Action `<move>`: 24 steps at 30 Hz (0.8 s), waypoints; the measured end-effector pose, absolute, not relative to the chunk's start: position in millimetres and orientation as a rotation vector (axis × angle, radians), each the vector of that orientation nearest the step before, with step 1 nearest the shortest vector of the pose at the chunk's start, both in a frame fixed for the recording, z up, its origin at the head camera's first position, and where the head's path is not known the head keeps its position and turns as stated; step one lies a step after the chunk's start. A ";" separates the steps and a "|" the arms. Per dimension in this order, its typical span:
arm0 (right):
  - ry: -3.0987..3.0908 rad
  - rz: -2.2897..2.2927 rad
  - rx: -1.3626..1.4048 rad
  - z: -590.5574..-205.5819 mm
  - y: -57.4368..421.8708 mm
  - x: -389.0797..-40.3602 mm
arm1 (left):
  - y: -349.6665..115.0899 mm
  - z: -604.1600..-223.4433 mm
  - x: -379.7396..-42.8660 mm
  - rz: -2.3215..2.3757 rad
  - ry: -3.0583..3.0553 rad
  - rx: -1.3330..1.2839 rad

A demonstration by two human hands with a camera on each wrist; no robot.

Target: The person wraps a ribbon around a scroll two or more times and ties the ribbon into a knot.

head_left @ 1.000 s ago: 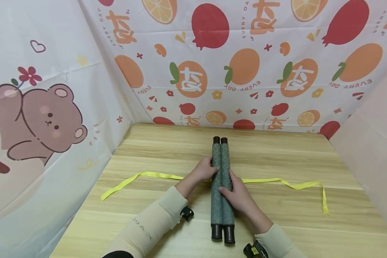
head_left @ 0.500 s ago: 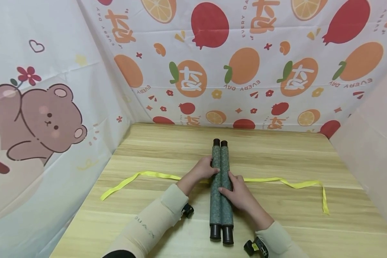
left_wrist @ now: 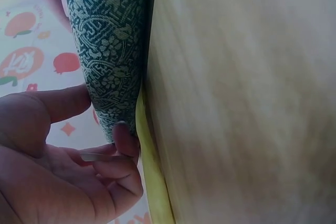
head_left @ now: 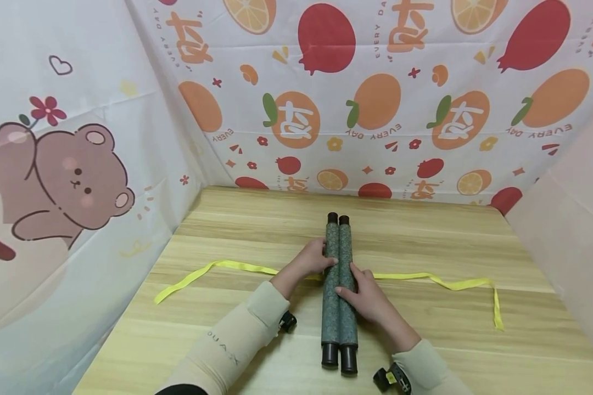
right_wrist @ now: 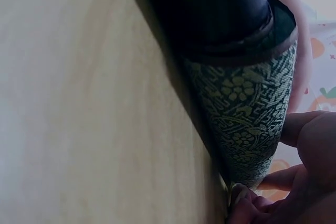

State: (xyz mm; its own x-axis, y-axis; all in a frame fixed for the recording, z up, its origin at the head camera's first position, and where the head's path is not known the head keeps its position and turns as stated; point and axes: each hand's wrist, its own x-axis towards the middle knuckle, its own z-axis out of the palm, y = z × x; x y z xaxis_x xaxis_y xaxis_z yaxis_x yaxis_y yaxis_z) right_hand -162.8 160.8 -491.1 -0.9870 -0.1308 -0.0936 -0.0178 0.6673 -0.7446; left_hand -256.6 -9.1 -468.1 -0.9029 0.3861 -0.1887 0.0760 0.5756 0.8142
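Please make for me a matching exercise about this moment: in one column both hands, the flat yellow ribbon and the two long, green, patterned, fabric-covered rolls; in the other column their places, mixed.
Things
1. person's left hand
2. flat yellow ribbon
3. person's right hand
4. two long, green, patterned, fabric-covered rolls with black ends

Places
A. crossing beneath the rolls
B. side by side, between both hands
C. at the rolls' left side
D. at the rolls' right side

Pairs: 1-C; 2-A; 3-D; 4-B

The two green rolls point(head_left: 330, 312) hide the middle of the yellow ribbon point(head_left: 405, 276).
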 end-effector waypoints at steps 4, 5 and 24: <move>2.735 -1.234 -0.122 -493.5 161.0 -162.9 | -10.2 -467.7 -256.4 1.209 2.488 0.393; 2.734 -1.236 -0.117 -494.2 160.8 -163.1 | -10.9 -467.6 -256.3 1.201 2.493 0.397; 2.732 -1.187 -0.139 -495.9 164.6 -166.9 | -11.1 -468.3 -264.4 1.226 2.424 0.455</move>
